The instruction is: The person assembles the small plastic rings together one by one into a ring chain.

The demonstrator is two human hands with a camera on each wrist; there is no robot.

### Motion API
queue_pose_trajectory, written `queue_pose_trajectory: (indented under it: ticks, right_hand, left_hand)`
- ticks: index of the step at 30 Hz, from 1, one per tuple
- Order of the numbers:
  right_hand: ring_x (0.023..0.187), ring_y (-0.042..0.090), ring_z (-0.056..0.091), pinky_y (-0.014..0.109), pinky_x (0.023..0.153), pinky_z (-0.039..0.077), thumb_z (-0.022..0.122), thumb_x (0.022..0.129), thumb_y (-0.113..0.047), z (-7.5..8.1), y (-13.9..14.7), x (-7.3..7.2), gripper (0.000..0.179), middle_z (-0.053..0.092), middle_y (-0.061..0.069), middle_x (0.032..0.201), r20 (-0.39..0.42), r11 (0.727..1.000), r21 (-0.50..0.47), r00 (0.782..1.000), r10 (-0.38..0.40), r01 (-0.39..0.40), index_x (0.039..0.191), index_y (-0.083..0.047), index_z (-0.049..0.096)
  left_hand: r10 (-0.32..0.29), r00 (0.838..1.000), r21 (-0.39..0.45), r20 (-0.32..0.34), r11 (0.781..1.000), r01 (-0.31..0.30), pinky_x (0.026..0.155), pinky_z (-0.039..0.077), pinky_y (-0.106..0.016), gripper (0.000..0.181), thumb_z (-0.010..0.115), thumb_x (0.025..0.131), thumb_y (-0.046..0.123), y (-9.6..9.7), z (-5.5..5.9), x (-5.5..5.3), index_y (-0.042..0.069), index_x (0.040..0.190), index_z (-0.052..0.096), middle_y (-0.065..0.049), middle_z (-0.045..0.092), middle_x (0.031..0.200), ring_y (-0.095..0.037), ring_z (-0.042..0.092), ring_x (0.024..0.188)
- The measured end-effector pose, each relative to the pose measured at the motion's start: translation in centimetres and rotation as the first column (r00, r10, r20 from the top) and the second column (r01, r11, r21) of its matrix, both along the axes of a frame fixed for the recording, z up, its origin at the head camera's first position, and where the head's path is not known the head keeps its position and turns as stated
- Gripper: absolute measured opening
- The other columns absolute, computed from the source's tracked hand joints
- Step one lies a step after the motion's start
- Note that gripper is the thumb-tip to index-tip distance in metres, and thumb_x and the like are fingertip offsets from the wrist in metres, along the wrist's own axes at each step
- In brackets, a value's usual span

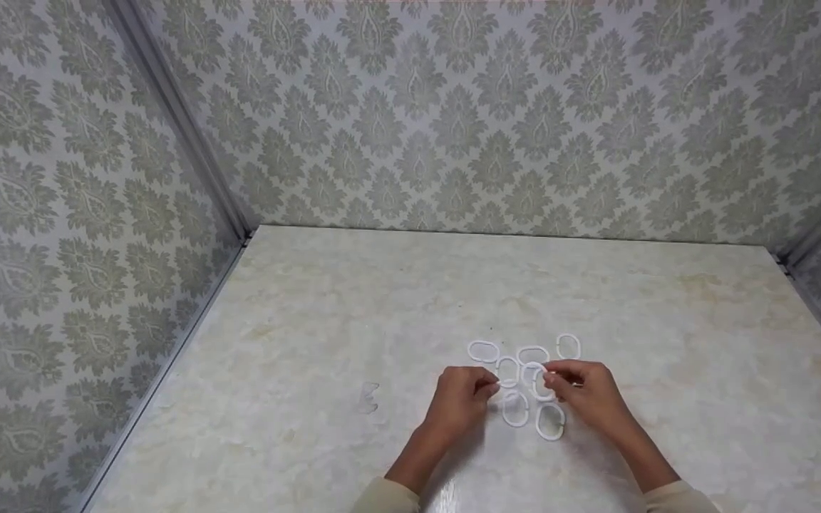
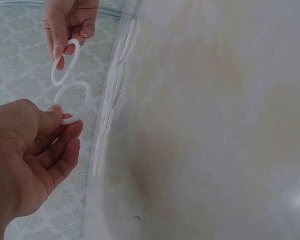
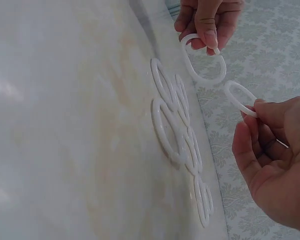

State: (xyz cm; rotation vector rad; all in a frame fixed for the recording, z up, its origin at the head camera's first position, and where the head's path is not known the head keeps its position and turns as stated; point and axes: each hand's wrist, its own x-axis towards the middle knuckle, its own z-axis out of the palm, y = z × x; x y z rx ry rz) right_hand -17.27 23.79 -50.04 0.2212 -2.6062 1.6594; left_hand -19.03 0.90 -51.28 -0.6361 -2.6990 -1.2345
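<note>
My left hand (image 1: 459, 399) pinches a white oval plastic ring (image 2: 88, 100) between thumb and fingertips. This ring has a small gap, like a shower curtain ring. Facing it, my right hand (image 1: 589, 392) pinches a second white ring (image 3: 228, 97) by one end. In both wrist views the two held rings are raised off the table, their near ends close together. Several more white rings (image 3: 157, 127) lie flat in a loose cluster on the table below and between the hands.
The pale marbled table (image 1: 325, 299) reaches back to a patterned wall (image 1: 453, 128). Left of the hands lies a small thin, see-through piece (image 1: 369, 399) with a notched edge. A single ring (image 1: 579, 349) lies at the cluster's far right.
</note>
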Motion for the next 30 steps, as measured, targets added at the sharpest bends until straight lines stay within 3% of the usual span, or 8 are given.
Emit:
queue_pose_trajectory:
  ticks: [10, 18, 25, 30]
  right_hand:
    - [0.061, 0.002, 0.057, 0.017, 0.061, 0.050, 0.074, 0.089, -0.001, 0.6, -1.9, 0.0, 0.020, 0.071, 0.019, 0.078, -0.006, 0.995, -0.007, 0.995, -0.102, 0.102, 0.108, 0.006, 0.075]
    - [0.060, 0.001, 0.055, 0.017, 0.059, 0.047, 0.075, 0.087, 0.001, 0.5, -3.0, 0.0, 0.017, 0.071, 0.014, 0.075, -0.040, 0.990, 0.017, 0.989, -0.141, 0.141, 0.104, 0.004, 0.077]
    - [0.057, -0.001, 0.054, 0.016, 0.056, 0.046, 0.076, 0.087, 0.001, -0.4, -3.2, 0.2, 0.017, 0.073, 0.012, 0.072, -0.059, 0.991, 0.024, 0.990, -0.129, 0.131, 0.103, 0.006, 0.076]
    - [0.060, -0.003, 0.055, 0.015, 0.059, 0.048, 0.077, 0.087, -0.002, -0.4, -2.5, 0.2, 0.019, 0.074, 0.014, 0.078, -0.063, 0.991, 0.007, 0.989, -0.131, 0.132, 0.105, 0.006, 0.076]
  left_hand:
    - [-0.001, 0.999, 0.001, 0.033, 1.000, 0.001, 0.071, 0.054, -0.018, 0.008, 0.074, 0.090, 0.005, 0.7, 0.4, 0.4, 0.007, 0.092, 0.081, -0.002, 0.079, 0.084, -0.005, 0.067, 0.075]
    - [-0.023, 0.999, -0.030, -0.039, 0.999, 0.022, 0.071, 0.054, -0.018, 0.009, 0.074, 0.089, 0.003, 1.0, 0.6, 0.6, 0.008, 0.091, 0.081, 0.000, 0.079, 0.083, -0.005, 0.067, 0.076]
    - [-0.022, 0.994, -0.030, -0.103, 0.999, 0.019, 0.069, 0.052, -0.016, 0.010, 0.073, 0.087, 0.002, 0.6, 0.7, 0.5, 0.009, 0.088, 0.080, 0.000, 0.077, 0.079, -0.004, 0.066, 0.073]
    - [-0.029, 0.999, 0.043, -0.045, 0.999, 0.031, 0.068, 0.050, -0.017, 0.009, 0.072, 0.089, 0.000, 0.3, 0.7, 0.3, 0.006, 0.089, 0.079, -0.001, 0.076, 0.080, -0.002, 0.062, 0.072]
